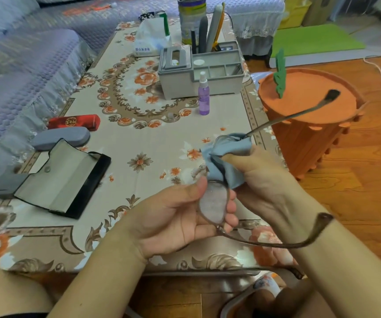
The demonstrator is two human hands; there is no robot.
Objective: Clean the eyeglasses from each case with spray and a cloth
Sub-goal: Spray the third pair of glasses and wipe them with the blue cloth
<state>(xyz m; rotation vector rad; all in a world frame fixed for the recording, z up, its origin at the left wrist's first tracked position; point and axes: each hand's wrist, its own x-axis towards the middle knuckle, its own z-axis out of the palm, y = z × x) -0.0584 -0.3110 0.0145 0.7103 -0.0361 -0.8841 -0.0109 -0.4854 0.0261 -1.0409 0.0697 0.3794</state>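
Note:
Thin dark-framed eyeglasses [213, 206] are held over the table's front edge with both temples unfolded. My left hand [175, 216] pinches the near lens between thumb and fingers. My right hand [260, 177] presses a blue-grey cloth [228, 157] around the far lens, which the cloth hides. A purple spray bottle [204, 94] stands upright mid-table. At the left lie an open black case [58, 177], a shut grey case [62, 137] and a shut red case [74, 121].
A grey organiser box [201, 72] with remotes, a tin and a tissue pack [149, 39] fill the table's far end. An orange carrot-shaped bin [308, 120] stands right of the floral tablecloth [127, 143]. A sofa [19, 65] borders the left side.

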